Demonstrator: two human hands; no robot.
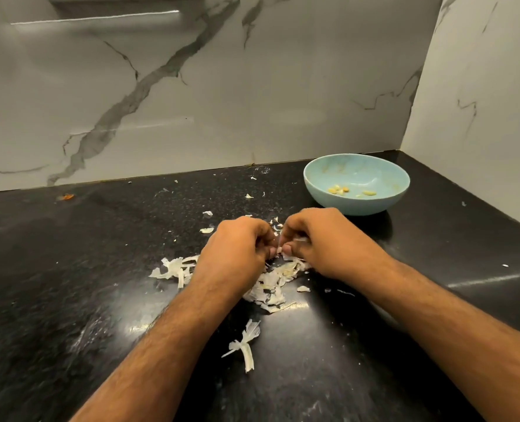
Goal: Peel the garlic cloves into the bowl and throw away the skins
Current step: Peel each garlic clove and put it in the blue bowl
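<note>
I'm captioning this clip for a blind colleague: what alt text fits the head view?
Two bare hands, left hand and right hand, meet over a black countertop, pinching a small garlic clove between their fingertips above a pile of papery skins. Behind and to the right, a light blue bowl holds a few peeled cloves.

I count two hands, my left hand and my right hand, fingers curled in and meeting over one small garlic clove, mostly hidden. Beyond my right fingers stands one bowl, and in it I make out about six peeled cloves, though they are small and some lie touching. Garlic skins lie under and around my fingers in too many scraps to count, with one larger skin piece nearer me than the fingers.
</note>
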